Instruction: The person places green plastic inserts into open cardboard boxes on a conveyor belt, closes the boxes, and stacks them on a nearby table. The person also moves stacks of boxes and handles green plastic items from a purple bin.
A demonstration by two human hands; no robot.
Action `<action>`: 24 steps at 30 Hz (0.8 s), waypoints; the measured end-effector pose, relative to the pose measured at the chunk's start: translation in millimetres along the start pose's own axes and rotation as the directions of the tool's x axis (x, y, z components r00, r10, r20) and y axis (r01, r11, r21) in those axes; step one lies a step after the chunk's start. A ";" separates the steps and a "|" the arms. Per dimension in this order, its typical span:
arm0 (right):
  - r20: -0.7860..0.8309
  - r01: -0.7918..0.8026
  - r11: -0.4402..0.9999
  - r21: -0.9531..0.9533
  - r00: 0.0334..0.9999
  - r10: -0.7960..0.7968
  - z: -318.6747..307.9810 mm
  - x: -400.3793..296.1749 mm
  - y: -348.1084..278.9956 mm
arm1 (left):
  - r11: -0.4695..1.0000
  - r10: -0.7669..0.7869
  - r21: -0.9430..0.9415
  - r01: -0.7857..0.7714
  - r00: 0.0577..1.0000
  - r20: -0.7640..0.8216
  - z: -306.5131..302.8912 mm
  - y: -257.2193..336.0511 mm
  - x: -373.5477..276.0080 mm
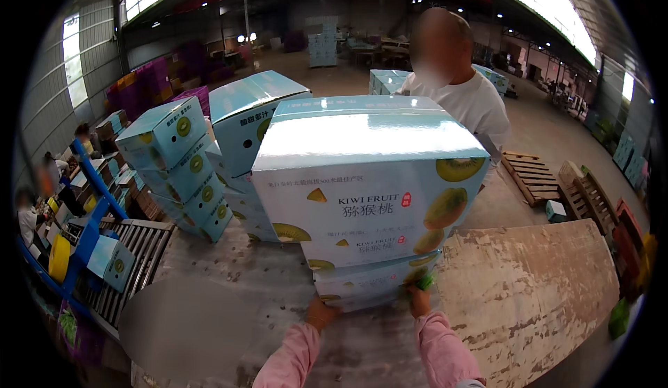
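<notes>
A stack of pale blue and white kiwifruit cartons (360, 195) rises right in front of me, printed with fruit pictures and writing. My left hand (321, 313) grips the lower left of the bottom carton (360, 287), its fingertips partly hidden. At that carton's lower right corner is my right hand (419, 302), holding it from the side. A small bright green thing (426, 282), too unclear to name, shows at the right fingers. Both arms wear pink sleeves. More cartons (250, 122) stand in a stack just left of mine.
A person (459, 90) in a white top stands behind the stack. Another carton stack (182, 169) is at the left, beside a roller conveyor (135, 252) with a blue-framed machine (86, 255). A worn wooden board (527, 294) covers the table's right side. Pallets (532, 177) lie on the floor beyond.
</notes>
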State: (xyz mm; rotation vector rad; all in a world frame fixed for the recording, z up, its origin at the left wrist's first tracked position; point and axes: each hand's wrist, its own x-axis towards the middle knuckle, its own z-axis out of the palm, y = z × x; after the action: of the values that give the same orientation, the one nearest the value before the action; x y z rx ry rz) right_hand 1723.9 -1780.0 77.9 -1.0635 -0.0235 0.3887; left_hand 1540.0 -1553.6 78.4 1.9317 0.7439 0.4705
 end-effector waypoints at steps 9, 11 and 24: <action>-0.153 -0.026 0.990 -0.136 0.988 0.005 24.3 28.3 -1.4 | 0.998 -0.005 0.067 0.005 1.000 0.001 -11.5 47.2 20.1; -0.148 -0.025 0.998 -0.062 0.989 0.015 28.3 9.3 0.0 | 0.999 -0.033 0.012 0.033 0.999 0.007 -9.2 29.7 28.1; -0.306 -0.469 0.842 -0.267 0.869 0.388 -131.8 -371.1 -49.8 | 0.990 0.144 0.004 -0.144 0.987 -0.065 42.7 -117.5 -39.8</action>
State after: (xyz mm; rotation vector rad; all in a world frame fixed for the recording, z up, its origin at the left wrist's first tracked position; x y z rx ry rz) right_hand 1419.9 -2032.2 117.4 -1.4529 0.3903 0.6796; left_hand 1501.5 -1568.9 -46.1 1.9850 0.6479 0.6249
